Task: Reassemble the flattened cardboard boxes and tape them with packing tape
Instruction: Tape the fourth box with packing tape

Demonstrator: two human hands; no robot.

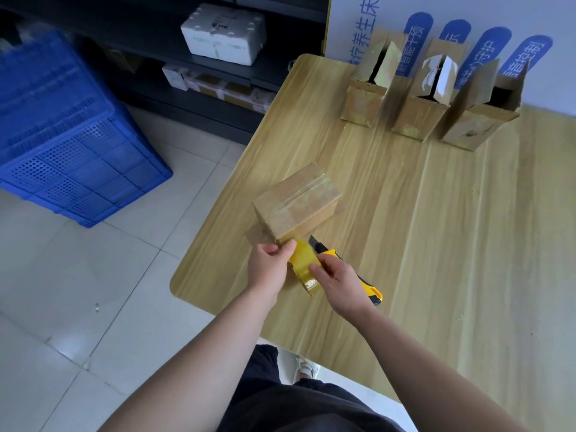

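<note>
Closed cardboard box (296, 204) sits on the wooden surface (436, 244) near its left edge. Its flaps are down and a clear band of tape runs across the top and down the side facing me.

My left hand (271, 265) is at the box's near lower corner. The fingers are curled, with thumb and fingers pinching the far end of the yellow tape roll (304, 266) where it meets the box.

My right hand (338, 280) is just beside it, fingers curled round the near side of the same roll. A yellow-and-black utility knife (369, 286) runs under this hand with its blade end pointing toward the box. I cannot tell whether the hand grips the knife or only covers it.

Three open boxes (420, 113) stand upright in a row at the far edge of the surface, well apart from my hands. Their top flaps are raised and old tape clings to them. Behind them is a white sign (467, 48) with blue characters.

On the tiled floor (93, 291) to the left is a blue plastic crate (62, 135). On the dark shelf (149, 54) beyond it is a white foam box (223, 32).
</note>
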